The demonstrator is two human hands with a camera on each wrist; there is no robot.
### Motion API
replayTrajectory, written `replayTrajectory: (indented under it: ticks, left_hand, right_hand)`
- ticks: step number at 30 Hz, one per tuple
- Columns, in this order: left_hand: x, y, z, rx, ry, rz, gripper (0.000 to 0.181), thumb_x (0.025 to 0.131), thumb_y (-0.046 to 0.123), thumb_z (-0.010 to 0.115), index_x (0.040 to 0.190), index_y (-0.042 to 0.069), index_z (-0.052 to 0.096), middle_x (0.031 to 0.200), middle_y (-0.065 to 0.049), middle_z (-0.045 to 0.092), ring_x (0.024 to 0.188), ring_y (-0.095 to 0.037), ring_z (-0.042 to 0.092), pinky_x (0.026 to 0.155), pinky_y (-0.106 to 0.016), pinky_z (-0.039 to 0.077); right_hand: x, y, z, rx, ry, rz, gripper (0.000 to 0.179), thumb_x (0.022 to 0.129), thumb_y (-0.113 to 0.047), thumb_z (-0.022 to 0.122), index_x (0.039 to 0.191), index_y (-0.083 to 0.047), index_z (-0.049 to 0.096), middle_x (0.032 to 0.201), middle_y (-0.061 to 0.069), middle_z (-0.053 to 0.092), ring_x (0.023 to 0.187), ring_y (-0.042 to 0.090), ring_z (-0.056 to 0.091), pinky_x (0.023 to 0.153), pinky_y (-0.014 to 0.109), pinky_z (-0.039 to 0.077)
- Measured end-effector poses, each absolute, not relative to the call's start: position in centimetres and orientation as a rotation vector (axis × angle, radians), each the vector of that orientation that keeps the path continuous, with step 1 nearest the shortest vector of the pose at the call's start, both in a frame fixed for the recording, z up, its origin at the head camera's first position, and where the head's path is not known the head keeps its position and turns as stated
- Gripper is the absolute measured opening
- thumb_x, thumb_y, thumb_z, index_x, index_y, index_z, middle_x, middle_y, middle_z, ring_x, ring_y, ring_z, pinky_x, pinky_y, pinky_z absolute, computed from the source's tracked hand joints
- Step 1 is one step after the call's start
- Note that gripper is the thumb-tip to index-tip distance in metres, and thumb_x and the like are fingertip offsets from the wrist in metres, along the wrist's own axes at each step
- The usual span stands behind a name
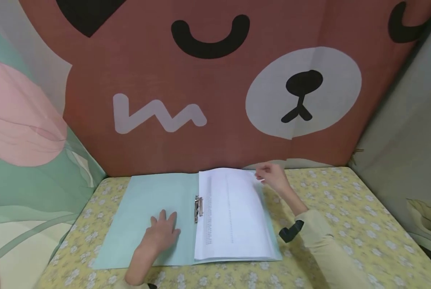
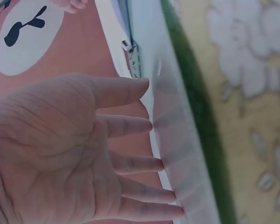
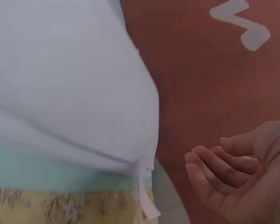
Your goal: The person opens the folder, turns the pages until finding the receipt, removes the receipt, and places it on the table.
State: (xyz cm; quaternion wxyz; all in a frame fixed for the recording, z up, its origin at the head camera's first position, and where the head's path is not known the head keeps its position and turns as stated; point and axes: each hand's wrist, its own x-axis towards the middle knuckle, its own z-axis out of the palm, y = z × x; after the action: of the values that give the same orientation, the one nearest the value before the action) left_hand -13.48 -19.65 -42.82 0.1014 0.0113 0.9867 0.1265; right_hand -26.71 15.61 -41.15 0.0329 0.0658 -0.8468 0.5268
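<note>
The right hand hangs just beside the far right corner of the printed sheets, fingers loosely curled, thumb apart, holding nothing. The left hand is spread, fingertips resting on the left cover of the mint-green file folder, which lies open on the floral tablecloth. The sheets lie on its right side, by the metal clip. I'd worry about the pale pink tab at the corner: a clumsy pinch could crease it, a hard tug tear the paper.
</note>
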Motion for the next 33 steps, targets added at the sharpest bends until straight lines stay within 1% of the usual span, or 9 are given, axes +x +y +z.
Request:
replayTrajectory:
  ticks: [4, 8, 12, 15, 18, 22, 24, 26, 33]
  left_hand:
    - [-13.6, -19.6, -43.1, 0.061, 2.930, 0.396, 0.052, 0.101, 0.021, 0.062, 0.145, -0.006, 0.052, 0.152, -0.041, 0.033, 0.140, -0.067, 0.028, 0.105, -0.075, 0.038]
    - [-13.8, -19.1, -43.0, 0.163, 2.990, 0.407, 0.048, 0.100, 0.020, 0.063, 0.140, -0.005, 0.057, 0.149, -0.038, 0.041, 0.140, -0.062, 0.032, 0.108, -0.075, 0.035]
    - [-13.8, -17.9, -42.8, 0.255, 3.046, 0.405, 0.045, 0.099, 0.021, 0.066, 0.137, -0.003, 0.061, 0.145, -0.033, 0.049, 0.138, -0.059, 0.039, 0.106, -0.073, 0.039]
    - [-13.6, -16.7, -42.8, 0.365, 3.049, 0.455, 0.045, 0.100, 0.022, 0.067, 0.137, -0.003, 0.062, 0.145, -0.031, 0.051, 0.138, -0.054, 0.044, 0.105, -0.069, 0.043]
    - [-13.3, -15.2, -42.8, 0.557, 3.019, 0.488, 0.046, 0.101, 0.023, 0.067, 0.139, -0.003, 0.060, 0.145, -0.029, 0.052, 0.136, -0.048, 0.049, 0.103, -0.064, 0.048]
    - [-12.6, -13.3, -42.8, 0.745, 2.927, 0.470, 0.053, 0.103, 0.030, 0.064, 0.146, 0.000, 0.056, 0.154, -0.026, 0.046, 0.141, -0.043, 0.046, 0.108, -0.060, 0.046]
    - [-12.3, -12.5, -42.9, 0.770, 2.883, 0.440, 0.056, 0.103, 0.034, 0.062, 0.149, 0.004, 0.054, 0.160, -0.023, 0.040, 0.146, -0.042, 0.040, 0.112, -0.060, 0.042]
    - [-12.1, -11.9, -43.0, 0.771, 2.851, 0.405, 0.058, 0.104, 0.037, 0.061, 0.152, 0.006, 0.052, 0.163, -0.019, 0.037, 0.149, -0.041, 0.036, 0.114, -0.060, 0.039]
    - [-12.0, -11.0, -43.4, 0.721, 2.770, 0.310, 0.060, 0.104, 0.039, 0.060, 0.155, 0.011, 0.049, 0.166, -0.013, 0.034, 0.153, -0.038, 0.029, 0.118, -0.057, 0.034]
  right_hand:
    - [-27.1, 16.3, -42.4, 0.295, -2.636, 1.480, 0.023, 0.105, -0.005, 0.058, 0.117, 0.013, 0.066, 0.102, 0.028, 0.071, 0.094, 0.045, 0.070, 0.079, 0.052, 0.062]
    - [-27.6, 16.5, -43.2, 0.336, -2.668, 1.374, 0.024, 0.104, -0.004, 0.058, 0.119, 0.014, 0.065, 0.103, 0.028, 0.070, 0.090, 0.043, 0.069, 0.071, 0.045, 0.060]
    - [-27.9, 16.5, -43.4, 0.346, -2.698, 1.306, 0.025, 0.103, -0.003, 0.058, 0.119, 0.016, 0.064, 0.104, 0.029, 0.070, 0.080, 0.035, 0.068, 0.070, 0.044, 0.058]
    - [-27.9, 16.3, -43.3, 0.358, -2.731, 1.269, 0.029, 0.102, -0.003, 0.058, 0.122, 0.017, 0.062, 0.104, 0.028, 0.070, 0.079, 0.034, 0.068, 0.076, 0.049, 0.059]
    - [-28.1, 16.0, -43.3, 0.398, -2.773, 1.224, 0.035, 0.102, -0.004, 0.059, 0.128, 0.019, 0.059, 0.108, 0.030, 0.070, 0.091, 0.040, 0.070, 0.084, 0.054, 0.058]
    - [-28.6, 15.7, -43.5, 0.459, -2.857, 1.116, 0.042, 0.102, -0.007, 0.063, 0.134, 0.019, 0.055, 0.124, 0.034, 0.065, 0.113, 0.047, 0.065, 0.094, 0.057, 0.055]
    - [-29.0, 15.5, -43.6, 0.480, -2.911, 1.061, 0.047, 0.101, -0.009, 0.066, 0.137, 0.018, 0.053, 0.131, 0.035, 0.061, 0.119, 0.048, 0.061, 0.097, 0.057, 0.054]
    - [-29.3, 15.3, -43.8, 0.521, -2.946, 1.021, 0.049, 0.101, -0.012, 0.067, 0.138, 0.017, 0.052, 0.134, 0.034, 0.060, 0.120, 0.047, 0.061, 0.098, 0.058, 0.053]
    - [-30.1, 14.6, -45.1, 0.551, -3.066, 0.920, 0.064, 0.100, -0.022, 0.070, 0.146, 0.014, 0.046, 0.144, 0.032, 0.054, 0.134, 0.045, 0.053, 0.108, 0.055, 0.047]
